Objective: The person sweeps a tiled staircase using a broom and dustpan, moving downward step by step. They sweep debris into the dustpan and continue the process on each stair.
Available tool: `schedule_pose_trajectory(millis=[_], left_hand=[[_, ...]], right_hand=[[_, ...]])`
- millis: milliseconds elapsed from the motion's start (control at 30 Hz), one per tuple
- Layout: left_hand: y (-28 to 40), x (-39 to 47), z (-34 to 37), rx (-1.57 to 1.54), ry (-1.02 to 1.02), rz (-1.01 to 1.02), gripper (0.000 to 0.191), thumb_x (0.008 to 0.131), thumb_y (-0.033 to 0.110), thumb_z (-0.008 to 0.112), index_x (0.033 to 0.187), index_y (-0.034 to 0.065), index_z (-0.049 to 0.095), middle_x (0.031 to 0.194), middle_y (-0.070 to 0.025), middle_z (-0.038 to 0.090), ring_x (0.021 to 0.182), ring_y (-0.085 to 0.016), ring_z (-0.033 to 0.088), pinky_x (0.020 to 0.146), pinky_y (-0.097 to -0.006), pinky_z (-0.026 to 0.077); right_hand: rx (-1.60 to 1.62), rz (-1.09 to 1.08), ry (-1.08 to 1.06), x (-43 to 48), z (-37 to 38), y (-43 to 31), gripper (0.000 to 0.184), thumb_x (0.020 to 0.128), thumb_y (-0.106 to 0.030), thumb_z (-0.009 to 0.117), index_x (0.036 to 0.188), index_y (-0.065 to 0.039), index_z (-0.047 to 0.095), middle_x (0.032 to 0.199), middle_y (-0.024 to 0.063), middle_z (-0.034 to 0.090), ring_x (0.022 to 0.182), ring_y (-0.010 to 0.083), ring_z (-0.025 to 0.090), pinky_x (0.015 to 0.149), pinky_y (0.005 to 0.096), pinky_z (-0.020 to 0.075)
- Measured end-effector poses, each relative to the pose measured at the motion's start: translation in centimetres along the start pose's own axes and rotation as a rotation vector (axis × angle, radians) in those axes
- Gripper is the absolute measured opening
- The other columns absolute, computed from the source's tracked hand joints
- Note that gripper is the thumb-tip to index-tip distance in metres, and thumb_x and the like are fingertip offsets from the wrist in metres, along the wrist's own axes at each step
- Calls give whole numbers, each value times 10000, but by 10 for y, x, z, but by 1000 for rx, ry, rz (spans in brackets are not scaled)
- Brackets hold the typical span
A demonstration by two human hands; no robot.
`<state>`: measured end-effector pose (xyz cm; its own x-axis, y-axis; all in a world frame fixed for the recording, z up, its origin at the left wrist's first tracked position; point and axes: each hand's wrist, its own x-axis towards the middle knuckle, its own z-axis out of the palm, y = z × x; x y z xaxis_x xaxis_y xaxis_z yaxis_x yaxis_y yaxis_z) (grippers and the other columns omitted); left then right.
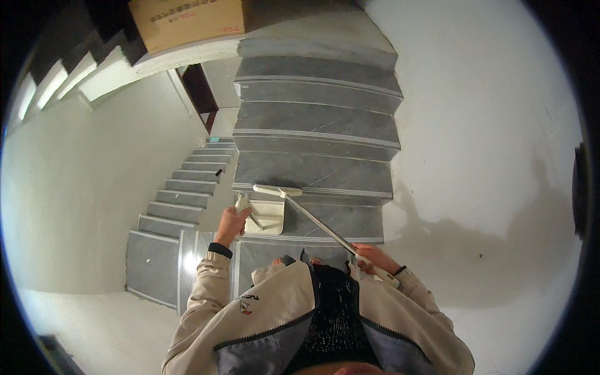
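My left hand is closed around the handle of a white long-handled dustpan, just below its top end. The pan shows beneath that hand, over a grey stair tread. In my right hand is the white grip of a broom with a metal pole. The pole slants up and left to a white broom head, whose dark bristles lie at the front edge of a stair tread. Dustpan and broom head are close together in view.
Grey tiled stairs with striped nosings rise ahead. Another flight descends on the left, with a small black object on it. A white wall bounds the right. A cardboard box sits on a ledge at upper left.
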<state>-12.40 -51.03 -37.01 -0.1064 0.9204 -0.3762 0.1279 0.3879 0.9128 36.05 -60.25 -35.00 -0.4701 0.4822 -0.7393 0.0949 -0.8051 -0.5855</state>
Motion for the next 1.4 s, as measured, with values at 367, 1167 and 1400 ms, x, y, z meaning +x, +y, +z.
schedule_pose_trajectory(millis=[367,1167,1400], left_hand=[[-9,1,-19,99,40,26,308,907,259,696,752,0,640,517,-15,531,387,-109,496,367,-303,385],[-9,17,-69,227,140,5,374,856,302,733,768,-51,649,528,-62,569,408,-161,552,404,-341,434],[-8,12,-76,288,149,-33,354,877,312,712,781,-24,656,538,-24,565,401,-120,533,383,-309,396]], right_hand=[[2,-99,223,136,-10,-21,395,999,-239,495,1365,-101,444,726,70,556,484,166,513,451,318,440],[-158,130,132,162,60,-51,612,1025,-227,461,1595,-254,242,732,40,531,494,98,458,434,283,427],[-64,129,-91,79,49,-76,561,1051,-224,455,1584,-195,283,738,28,527,503,82,429,426,260,373]])
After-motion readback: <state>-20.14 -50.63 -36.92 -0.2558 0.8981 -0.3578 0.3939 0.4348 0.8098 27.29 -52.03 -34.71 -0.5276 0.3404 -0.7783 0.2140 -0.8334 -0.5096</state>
